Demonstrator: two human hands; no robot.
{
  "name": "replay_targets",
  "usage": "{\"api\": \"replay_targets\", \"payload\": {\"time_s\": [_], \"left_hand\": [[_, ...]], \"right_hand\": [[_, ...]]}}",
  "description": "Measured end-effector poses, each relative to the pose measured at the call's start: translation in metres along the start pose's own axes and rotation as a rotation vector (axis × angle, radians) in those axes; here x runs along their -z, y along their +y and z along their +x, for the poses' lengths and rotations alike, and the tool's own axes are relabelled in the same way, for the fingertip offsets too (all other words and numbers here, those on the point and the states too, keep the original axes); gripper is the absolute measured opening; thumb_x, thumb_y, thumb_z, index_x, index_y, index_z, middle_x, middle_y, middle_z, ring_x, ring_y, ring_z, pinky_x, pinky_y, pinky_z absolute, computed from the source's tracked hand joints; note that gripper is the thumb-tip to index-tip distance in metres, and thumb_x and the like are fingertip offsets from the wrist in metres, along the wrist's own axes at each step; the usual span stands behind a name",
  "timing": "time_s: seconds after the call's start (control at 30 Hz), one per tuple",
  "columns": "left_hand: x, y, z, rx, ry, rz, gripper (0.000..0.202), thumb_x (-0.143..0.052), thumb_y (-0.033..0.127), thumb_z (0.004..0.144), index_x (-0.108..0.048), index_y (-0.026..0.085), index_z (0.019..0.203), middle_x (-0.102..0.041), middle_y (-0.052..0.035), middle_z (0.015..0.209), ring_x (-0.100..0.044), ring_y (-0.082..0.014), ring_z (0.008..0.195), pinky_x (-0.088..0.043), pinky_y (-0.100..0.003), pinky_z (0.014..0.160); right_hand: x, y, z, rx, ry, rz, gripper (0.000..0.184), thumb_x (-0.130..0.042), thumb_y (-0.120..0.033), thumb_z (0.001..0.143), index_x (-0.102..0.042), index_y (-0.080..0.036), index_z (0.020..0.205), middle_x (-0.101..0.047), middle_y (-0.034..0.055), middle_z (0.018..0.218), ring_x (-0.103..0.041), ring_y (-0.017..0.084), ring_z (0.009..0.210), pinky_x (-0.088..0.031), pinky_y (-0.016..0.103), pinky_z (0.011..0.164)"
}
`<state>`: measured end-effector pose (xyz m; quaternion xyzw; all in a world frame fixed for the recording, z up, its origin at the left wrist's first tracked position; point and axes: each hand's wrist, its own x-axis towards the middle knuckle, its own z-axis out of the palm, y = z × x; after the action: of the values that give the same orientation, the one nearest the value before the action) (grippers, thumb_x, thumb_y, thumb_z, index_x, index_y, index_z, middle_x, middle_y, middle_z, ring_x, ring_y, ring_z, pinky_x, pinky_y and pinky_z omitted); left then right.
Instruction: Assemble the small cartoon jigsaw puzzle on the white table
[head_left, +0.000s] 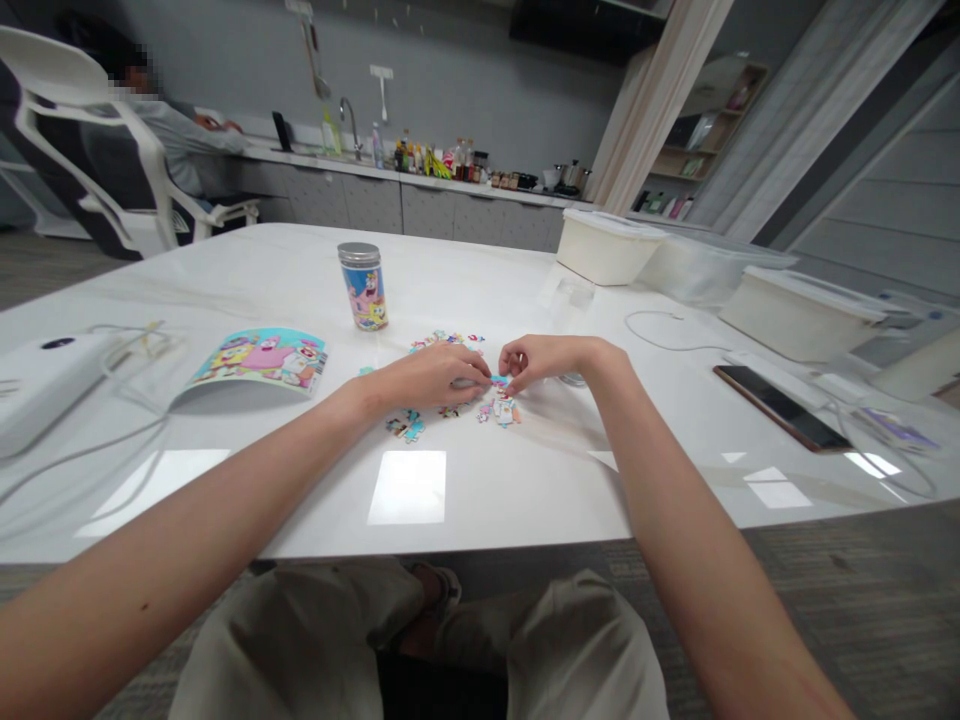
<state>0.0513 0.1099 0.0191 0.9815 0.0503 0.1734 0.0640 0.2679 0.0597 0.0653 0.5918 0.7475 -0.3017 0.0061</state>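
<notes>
Small colourful jigsaw pieces lie on the white table in front of me. My right hand (536, 362) curls down with thumb and forefinger pinched at a jigsaw piece (499, 381), which is partly hidden by the fingers. From the other side, my left hand (439, 375) lies low over the pieces, its fingertips drawn together at the same spot. Just below the fingertips is a small joined cluster of pieces (505, 411). Loose pieces (406, 426) sit under and in front of my left wrist, and more pieces (450, 338) show behind that hand.
A printed cartoon picture sheet (262, 358) curves up at left, near a metal-lidded cartoon can (363, 287). A white device (49, 385) with cables stands far left. At right are a phone (780, 405), a cable and lidded storage boxes (802, 312). A person (176, 140) sits behind.
</notes>
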Motion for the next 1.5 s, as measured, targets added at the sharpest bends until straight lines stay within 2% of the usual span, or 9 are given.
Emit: {"api": "replay_targets", "payload": {"time_s": [0.6, 0.7, 0.83, 0.9, 0.97, 1.13, 1.23, 1.37, 1.5], "left_hand": [[0.0, 0.003, 0.001, 0.009, -0.021, 0.043, 0.026, -0.045, 0.028, 0.094, -0.066, 0.021, 0.108, -0.068, -0.0072, 0.112, -0.062, -0.0181, 0.099, -0.044, -0.032, 0.089], [0.004, -0.001, -0.001, 0.121, 0.045, 0.079, 0.029, -0.039, 0.027, 0.097, -0.061, 0.02, 0.113, -0.066, -0.0074, 0.115, -0.061, -0.0185, 0.101, -0.043, -0.033, 0.089], [0.01, -0.01, -0.006, 0.446, 0.186, 0.193, 0.027, -0.037, 0.021, 0.093, -0.062, 0.019, 0.104, -0.068, -0.0066, 0.107, -0.062, -0.019, 0.096, -0.044, -0.034, 0.086], [0.011, -0.015, -0.009, 0.601, 0.202, 0.248, 0.027, -0.038, 0.018, 0.09, -0.063, 0.017, 0.099, -0.068, -0.008, 0.101, -0.062, -0.0209, 0.094, -0.045, -0.035, 0.083], [0.013, -0.02, -0.012, 0.668, 0.174, 0.283, 0.027, -0.039, 0.018, 0.087, -0.064, 0.016, 0.097, -0.069, -0.0098, 0.099, -0.062, -0.0231, 0.093, -0.045, -0.036, 0.081], [0.014, -0.025, -0.014, 0.614, 0.152, 0.305, 0.029, -0.039, 0.019, 0.087, -0.067, 0.017, 0.092, -0.068, -0.0081, 0.094, -0.061, -0.0217, 0.088, -0.045, -0.034, 0.08], [0.013, -0.024, -0.013, 0.479, 0.083, 0.284, 0.034, -0.037, 0.02, 0.09, -0.067, 0.019, 0.106, -0.065, -0.0075, 0.096, -0.06, -0.0192, 0.087, -0.043, -0.031, 0.079], [0.008, -0.019, -0.01, 0.322, -0.052, 0.282, 0.035, -0.037, 0.026, 0.095, -0.064, 0.023, 0.117, -0.061, -0.0073, 0.093, -0.057, -0.0184, 0.084, -0.04, -0.03, 0.077], [0.005, -0.016, -0.008, 0.326, -0.105, 0.269, 0.036, -0.035, 0.032, 0.097, -0.065, 0.023, 0.115, -0.06, -0.0075, 0.093, -0.057, -0.02, 0.087, -0.038, -0.031, 0.077]], "right_hand": [[0.0, 0.001, 0.001, -0.005, -0.013, 0.012, 0.034, -0.077, -0.04, 0.062, -0.063, -0.021, 0.087, -0.061, 0.0033, 0.083, -0.05, 0.017, 0.073, -0.038, 0.029, 0.064], [0.0, 0.002, 0.001, 0.003, -0.019, 0.006, 0.036, -0.077, -0.041, 0.063, -0.063, -0.021, 0.089, -0.061, 0.0029, 0.084, -0.05, 0.016, 0.073, -0.038, 0.028, 0.064], [0.001, 0.0, -0.001, -0.014, -0.016, -0.018, 0.036, -0.076, -0.042, 0.065, -0.062, -0.021, 0.09, -0.061, 0.0025, 0.083, -0.049, 0.015, 0.071, -0.037, 0.028, 0.062], [0.001, -0.002, -0.003, -0.012, -0.007, -0.028, 0.032, -0.074, -0.044, 0.068, -0.063, -0.021, 0.088, -0.062, 0.0031, 0.082, -0.049, 0.015, 0.069, -0.036, 0.028, 0.061], [0.001, -0.002, -0.004, -0.011, 0.004, -0.027, 0.027, -0.069, -0.043, 0.074, -0.064, -0.021, 0.089, -0.063, 0.0043, 0.082, -0.049, 0.015, 0.068, -0.036, 0.029, 0.06], [-0.005, 0.001, 0.008, 0.016, 0.158, -0.05, 0.024, -0.056, -0.031, 0.085, -0.064, -0.02, 0.104, -0.065, 0.0062, 0.086, -0.055, 0.017, 0.07, -0.04, 0.03, 0.066], [-0.011, 0.002, 0.019, 0.084, 0.267, -0.094, 0.033, -0.051, -0.024, 0.088, -0.061, -0.021, 0.119, -0.067, 0.0068, 0.096, -0.057, 0.018, 0.078, -0.041, 0.029, 0.073], [-0.016, 0.0, 0.025, 0.096, 0.268, -0.122, 0.038, -0.053, -0.019, 0.087, -0.061, -0.022, 0.124, -0.068, 0.0064, 0.098, -0.058, 0.019, 0.083, -0.041, 0.029, 0.077], [-0.016, -0.002, 0.023, 0.077, 0.248, -0.14, 0.033, -0.052, -0.021, 0.089, -0.062, -0.02, 0.121, -0.068, 0.0069, 0.095, -0.058, 0.018, 0.079, -0.041, 0.028, 0.073]]}}
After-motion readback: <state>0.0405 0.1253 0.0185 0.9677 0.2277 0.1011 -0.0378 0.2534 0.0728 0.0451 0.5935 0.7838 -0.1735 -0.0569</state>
